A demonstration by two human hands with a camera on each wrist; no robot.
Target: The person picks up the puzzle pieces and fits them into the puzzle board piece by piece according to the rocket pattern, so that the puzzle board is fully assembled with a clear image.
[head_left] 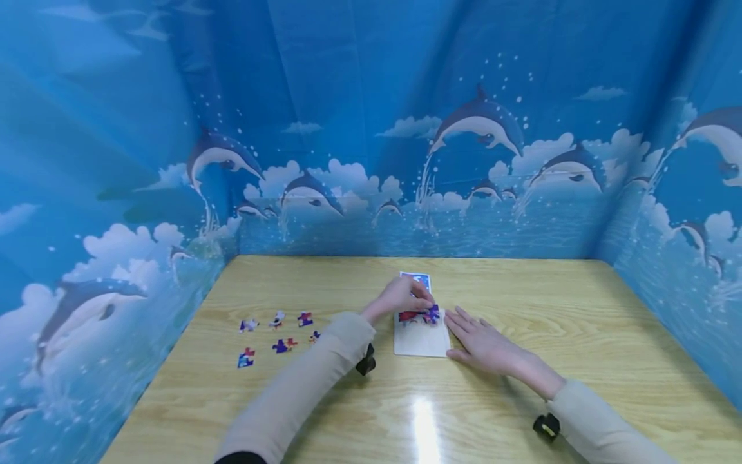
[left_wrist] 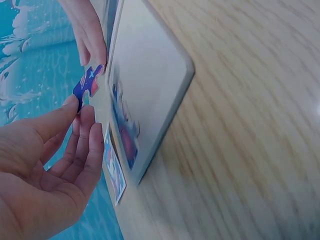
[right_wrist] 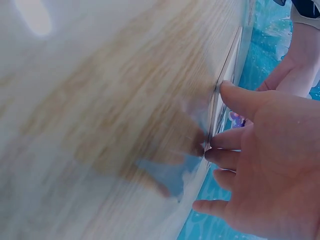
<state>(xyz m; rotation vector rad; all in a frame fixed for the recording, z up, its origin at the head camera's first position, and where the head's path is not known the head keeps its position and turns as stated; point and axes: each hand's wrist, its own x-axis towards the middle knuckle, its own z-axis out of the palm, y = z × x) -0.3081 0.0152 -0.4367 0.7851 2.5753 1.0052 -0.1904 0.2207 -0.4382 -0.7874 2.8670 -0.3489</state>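
Between thumb and fingertips my left hand (head_left: 401, 295) pinches a purple jigsaw puzzle piece (left_wrist: 89, 84), held over the puzzle board (head_left: 420, 341). In the left wrist view the piece stands above the board's surface. Joined pieces (left_wrist: 125, 135) with red and purple print lie along the board's far part. My right hand (head_left: 481, 341) lies on the table with fingers extended, its thumb and fingertips at the board's right edge. Behind the board a picture card (head_left: 422, 280) is partly covered by my left hand.
Several loose puzzle pieces (head_left: 281, 346) are scattered on the left of the wooden table (head_left: 522, 290), one partly behind the left sleeve. A blue curtain (head_left: 371, 96) printed with dolphins surrounds the table's back and sides.
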